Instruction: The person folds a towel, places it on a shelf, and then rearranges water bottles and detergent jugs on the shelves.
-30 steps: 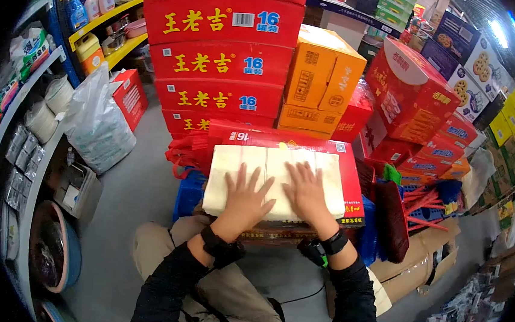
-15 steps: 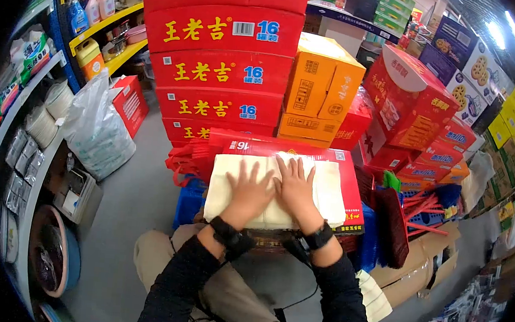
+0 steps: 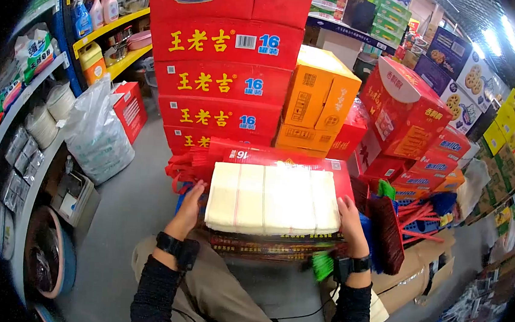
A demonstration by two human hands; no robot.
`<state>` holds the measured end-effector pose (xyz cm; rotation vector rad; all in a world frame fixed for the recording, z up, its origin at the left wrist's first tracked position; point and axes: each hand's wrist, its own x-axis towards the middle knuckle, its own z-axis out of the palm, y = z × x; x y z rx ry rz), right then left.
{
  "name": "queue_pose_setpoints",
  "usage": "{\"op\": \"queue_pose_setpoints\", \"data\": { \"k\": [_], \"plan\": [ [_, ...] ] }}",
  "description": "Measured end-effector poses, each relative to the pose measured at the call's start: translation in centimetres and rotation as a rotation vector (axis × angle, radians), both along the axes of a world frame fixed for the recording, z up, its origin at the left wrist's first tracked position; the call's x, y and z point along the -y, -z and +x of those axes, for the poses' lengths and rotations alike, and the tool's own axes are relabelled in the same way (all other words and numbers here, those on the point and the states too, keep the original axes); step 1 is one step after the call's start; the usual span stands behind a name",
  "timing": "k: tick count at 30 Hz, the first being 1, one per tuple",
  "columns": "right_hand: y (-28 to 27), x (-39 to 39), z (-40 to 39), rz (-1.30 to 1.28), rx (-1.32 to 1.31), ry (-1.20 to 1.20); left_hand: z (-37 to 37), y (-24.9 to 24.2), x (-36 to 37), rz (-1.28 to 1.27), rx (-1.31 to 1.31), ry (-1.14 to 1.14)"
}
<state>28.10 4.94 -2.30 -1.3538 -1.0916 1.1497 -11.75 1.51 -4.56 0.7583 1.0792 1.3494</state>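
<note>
One left hand [image 3: 187,210], one right hand [image 3: 353,230] flank one cloth bundle [image 3: 274,200] — fingers' state, I cannot tell.

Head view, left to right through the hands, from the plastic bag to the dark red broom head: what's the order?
plastic bag → left hand → folded cream cloth → right hand → dark red broom head
</note>
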Motion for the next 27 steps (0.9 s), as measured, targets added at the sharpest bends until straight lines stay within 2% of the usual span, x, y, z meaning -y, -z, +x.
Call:
{"op": "queue_pose_setpoints", "data": {
  "k": [1,2,3,5,7,9,12,15,18,20,23,25,27],
  "plan": [
    [-0.1,0.7,0.0,-0.017,0.046,0.003,0.3,0.0,0.3,0.050,0.162,0.079],
    [0.0,1.4,0.1,-0.032,0.091,0.006,1.4,0.3,1.2,0.090,0.144,0.115],
    [0.1,2.0,0.2,-0.045,0.135,0.009,1.9,0.3,1.7,-0.001,0.191,0.125],
    [0.5,3.0,-0.4,0.011,0.160,-0.029,3.0,0.0,2.6,0.021,0.123,0.026],
    [0.4,4.0,-1.8,0.116,0.211,-0.040,2.9,0.5,2.5,0.060,0.130,0.048],
    [1.4,4.1,-1.4,0.170,0.120,-0.038,3.0,0.2,2.7,0.121,0.120,0.049],
    [1.7,5.6,-1.6,0.260,0.036,-0.051,3.5,-0.4,3.6,0.225,-0.011,0.009],
    [2.2,6.4,-1.6,0.336,0.140,-0.164,4.1,0.6,4.7,0.290,-0.238,-0.053],
    [2.2,6.1,-2.0,0.333,0.192,-0.061,4.4,1.7,4.4,0.342,-0.321,-0.132],
    [2.0,5.9,-2.3,0.367,0.290,0.023,4.4,1.6,4.4,0.278,-0.336,-0.206],
    [1.5,5.8,-2.1,0.321,0.210,0.036,4.7,2.1,4.3,0.212,-0.327,-0.360],
    [1.9,5.4,-1.6,0.342,0.227,0.074,4.7,1.4,4.4,0.130,-0.332,-0.357],
    [2.2,5.3,-1.2,0.311,0.203,0.105,4.7,0.4,4.6,0.168,-0.420,-0.320]
  ]
}}
